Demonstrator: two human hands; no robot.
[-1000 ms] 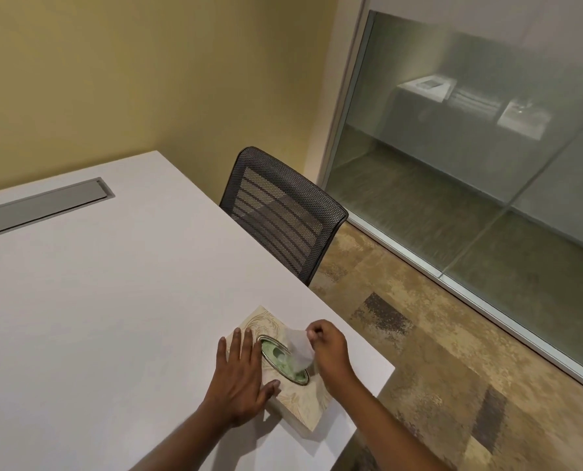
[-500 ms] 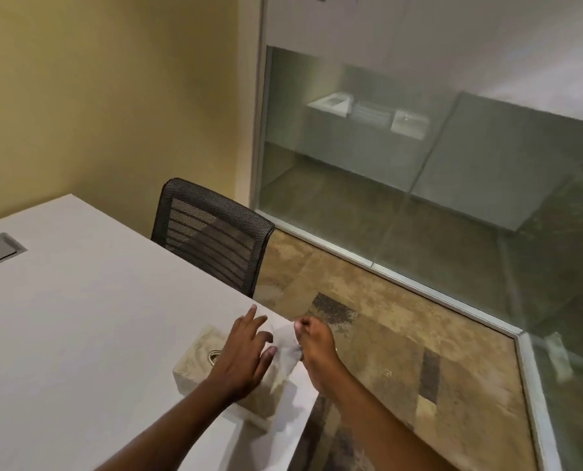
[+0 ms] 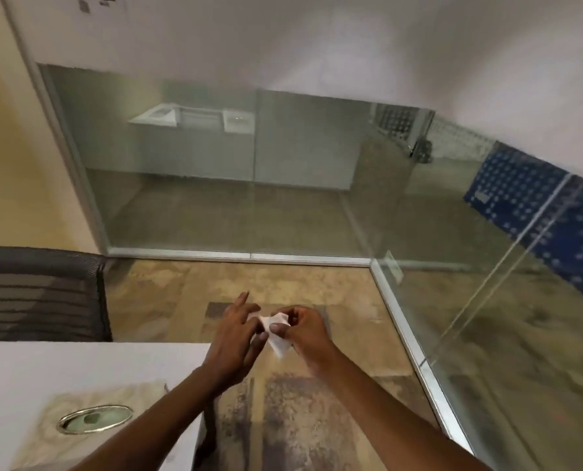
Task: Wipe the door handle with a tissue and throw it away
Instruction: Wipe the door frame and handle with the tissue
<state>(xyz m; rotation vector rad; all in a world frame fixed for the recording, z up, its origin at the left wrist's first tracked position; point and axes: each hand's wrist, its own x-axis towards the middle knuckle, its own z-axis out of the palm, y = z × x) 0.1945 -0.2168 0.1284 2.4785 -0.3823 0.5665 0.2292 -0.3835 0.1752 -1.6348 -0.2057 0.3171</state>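
A small white tissue point(image 3: 276, 338) is bunched between both hands, held in the air past the table's corner and over the carpet. My right hand point(image 3: 305, 331) pinches it with thumb and fingers. My left hand point(image 3: 237, 338) touches its left end, the index finger stretched out. The beige tissue box point(image 3: 89, 419) with an oval opening lies on the white table point(image 3: 45, 365) at the lower left. A metal fitting point(image 3: 419, 151) shows on the glass at the upper right; I cannot tell if it is the door handle.
A black mesh chair point(image 3: 38, 294) stands at the left beside the table. Glass walls with metal floor rails point(image 3: 405, 334) enclose the room ahead and to the right. Patterned carpet point(image 3: 283, 419) lies under my hands. Blue patterned panels point(image 3: 535, 198) show beyond the glass.
The tissue has come out of the box and both hands have lifted away from it, off the table edge. My view has swung right, toward the glass corner.
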